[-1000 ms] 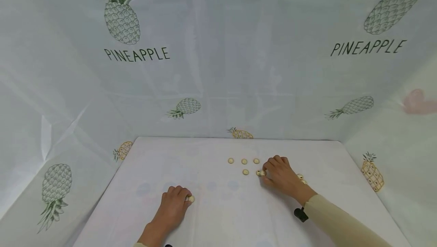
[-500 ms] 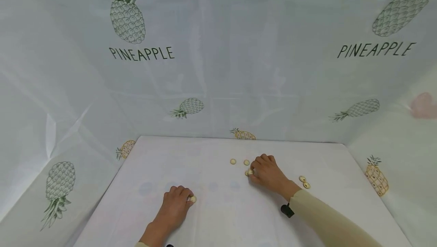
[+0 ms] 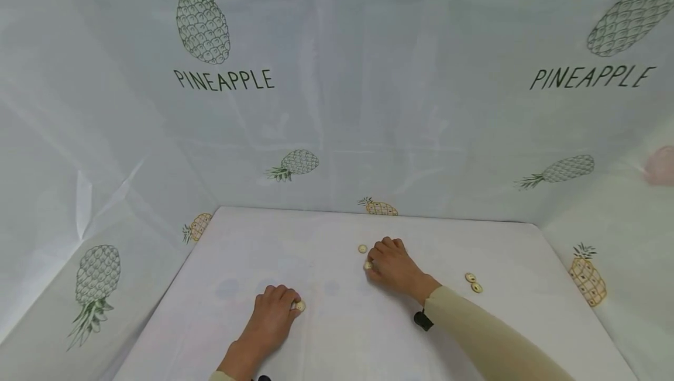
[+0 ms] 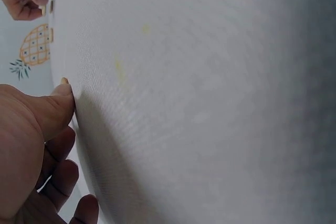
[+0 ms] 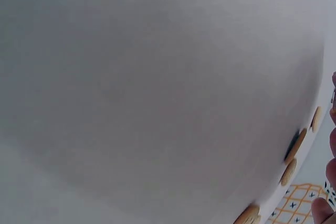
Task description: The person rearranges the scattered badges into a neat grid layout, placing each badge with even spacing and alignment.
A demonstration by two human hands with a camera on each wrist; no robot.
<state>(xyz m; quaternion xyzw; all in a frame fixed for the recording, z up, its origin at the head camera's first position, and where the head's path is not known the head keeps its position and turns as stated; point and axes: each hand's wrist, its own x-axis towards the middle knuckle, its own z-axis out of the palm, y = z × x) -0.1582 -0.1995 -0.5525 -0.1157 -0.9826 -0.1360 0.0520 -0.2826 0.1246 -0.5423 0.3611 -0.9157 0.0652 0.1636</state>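
My left hand pinches a round pale button between thumb and forefinger, low over the white table. In the left wrist view only that button's edge shows above the thumb tip. Farther back, my right hand pinches another such button at its fingertips. Just behind it a loose button lies flat. In the right wrist view the fingers show only at the right edge, with several buttons lying nearby; some of these are hidden by the hand in the head view.
Two darker-looking buttons lie together to the right of the right hand. The white tabletop ends at the back against a hanging pineapple-print sheet, which also closes the left and right sides.
My right hand has moved left across the table, pinching a button, and now covers buttons that showed earlier. My left hand keeps its button in nearly the same place. The head view shifts slightly.
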